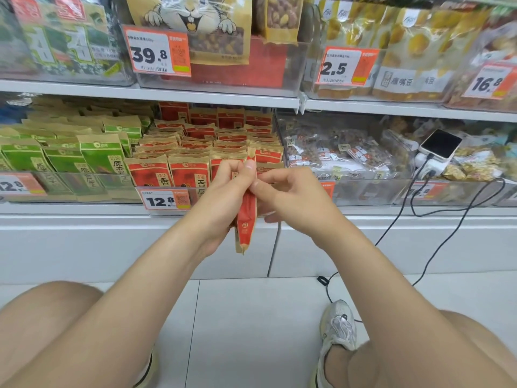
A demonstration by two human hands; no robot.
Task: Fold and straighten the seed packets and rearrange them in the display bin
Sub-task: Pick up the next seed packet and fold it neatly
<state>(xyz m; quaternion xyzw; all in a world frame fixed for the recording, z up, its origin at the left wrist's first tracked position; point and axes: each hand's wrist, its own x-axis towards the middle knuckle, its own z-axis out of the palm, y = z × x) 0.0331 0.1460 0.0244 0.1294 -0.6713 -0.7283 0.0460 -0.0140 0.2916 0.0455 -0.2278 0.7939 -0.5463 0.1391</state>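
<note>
One red-and-brown paper seed packet (246, 217) is being held upright and edge-on to the camera, just in front of the clear plastic display bin (156, 184) and outside it, probably so that both hands can get at its top. The left hand (223, 189) is wrapping curled fingers round the packet's body to steady it. The right hand (291, 197) is pinching the top edge between thumb and forefinger, its other fingers hanging loosely curled. This looks like the top fold being pressed flat.

Behind the hands, matching red packets (195, 144) are standing in rows in the bin with their fronts forward, so shoppers can read them. A white-and-orange price tag (165, 199) is hanging on the bin's front. Green paper packets (70, 161) are filling the neighbouring bin to the left.
</note>
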